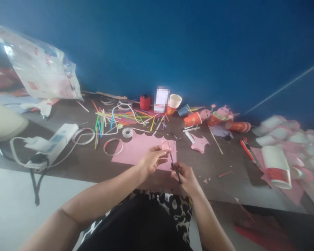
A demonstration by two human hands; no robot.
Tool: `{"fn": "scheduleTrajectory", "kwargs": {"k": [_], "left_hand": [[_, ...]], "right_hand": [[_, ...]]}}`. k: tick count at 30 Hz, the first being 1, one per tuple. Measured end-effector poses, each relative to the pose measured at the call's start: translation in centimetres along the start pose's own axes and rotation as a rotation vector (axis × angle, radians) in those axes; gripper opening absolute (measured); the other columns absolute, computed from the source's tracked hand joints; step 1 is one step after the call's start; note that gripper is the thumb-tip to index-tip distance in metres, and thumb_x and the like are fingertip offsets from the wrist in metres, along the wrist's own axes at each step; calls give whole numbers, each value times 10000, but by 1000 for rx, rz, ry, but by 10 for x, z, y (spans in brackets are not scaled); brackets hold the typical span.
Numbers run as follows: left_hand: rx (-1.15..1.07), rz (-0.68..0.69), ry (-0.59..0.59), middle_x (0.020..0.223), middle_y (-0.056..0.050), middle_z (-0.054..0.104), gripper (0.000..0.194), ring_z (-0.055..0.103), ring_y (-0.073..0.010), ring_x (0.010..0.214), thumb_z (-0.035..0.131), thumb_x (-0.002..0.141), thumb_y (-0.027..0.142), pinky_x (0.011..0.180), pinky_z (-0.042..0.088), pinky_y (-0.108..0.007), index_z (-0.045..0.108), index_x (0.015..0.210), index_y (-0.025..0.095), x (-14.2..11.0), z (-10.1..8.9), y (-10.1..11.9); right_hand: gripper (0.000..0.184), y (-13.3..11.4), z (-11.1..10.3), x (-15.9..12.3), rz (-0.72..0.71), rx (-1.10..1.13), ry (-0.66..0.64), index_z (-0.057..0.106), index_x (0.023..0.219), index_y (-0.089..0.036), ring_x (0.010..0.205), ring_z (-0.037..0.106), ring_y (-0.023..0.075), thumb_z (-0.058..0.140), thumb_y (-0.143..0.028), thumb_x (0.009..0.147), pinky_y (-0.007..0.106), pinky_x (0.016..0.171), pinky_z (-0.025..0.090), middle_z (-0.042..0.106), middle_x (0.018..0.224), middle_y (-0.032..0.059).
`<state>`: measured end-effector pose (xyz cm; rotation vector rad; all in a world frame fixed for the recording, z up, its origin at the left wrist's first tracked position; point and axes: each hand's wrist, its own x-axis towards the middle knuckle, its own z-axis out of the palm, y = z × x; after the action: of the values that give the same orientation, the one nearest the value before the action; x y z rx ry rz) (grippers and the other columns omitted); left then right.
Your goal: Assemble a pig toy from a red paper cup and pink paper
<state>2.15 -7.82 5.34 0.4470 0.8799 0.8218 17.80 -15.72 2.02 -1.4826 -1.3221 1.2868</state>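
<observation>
In front of my body, my left hand (155,159) pinches a small piece of pink paper (165,145) between thumb and fingers. My right hand (186,177) is wrapped round the handles of dark scissors (176,170). The scissor blades point up and away, alongside the paper's right edge; whether they touch it I cannot tell. Beneath both hands lies a larger pink sheet (132,148) with scalloped cuts along its far edge. A pink offcut (199,143) with curved notches lies to the right of it.
Behind are coloured sticks (125,118), a tape roll (127,132) and stacked paper cups (175,101). A power strip (59,141) and glue gun (43,108) lie left. Rightward are red cups (192,119), a red utility knife (248,149), a large cup (276,165) and many more cups.
</observation>
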Motion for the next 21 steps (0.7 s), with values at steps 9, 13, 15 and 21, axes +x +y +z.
{"fn": "scheduleTrajectory", "kwargs": {"k": [9,13,15,21], "left_hand": [[-69,2,50,677,-15,640,135,552,-68,566,739,622,111,546,454,-203,654,728,111,-1,3,-5],[-172,-101,81,594,12,590,85,540,-55,521,683,682,69,510,453,-175,646,746,109,-4,5,-6],[-201,-123,83,590,8,591,76,549,-58,516,667,694,54,492,449,-167,640,742,105,-5,6,-5],[-159,-85,65,620,-6,616,70,568,-63,533,674,697,62,488,449,-158,642,745,102,-6,5,-3]], "right_hand": [[217,-1,7,0,-29,-45,40,559,821,-156,615,474,112,648,-335,739,231,563,361,546,704,0],[222,-1,14,-1,-54,-60,55,560,832,-156,631,478,119,640,-345,747,233,571,367,553,726,6],[217,1,16,-1,-58,-39,53,557,836,-158,627,469,116,627,-349,760,228,563,361,544,723,1],[232,-2,16,-1,-58,54,28,556,831,-158,636,473,118,629,-367,760,227,577,363,533,714,-3]]}}
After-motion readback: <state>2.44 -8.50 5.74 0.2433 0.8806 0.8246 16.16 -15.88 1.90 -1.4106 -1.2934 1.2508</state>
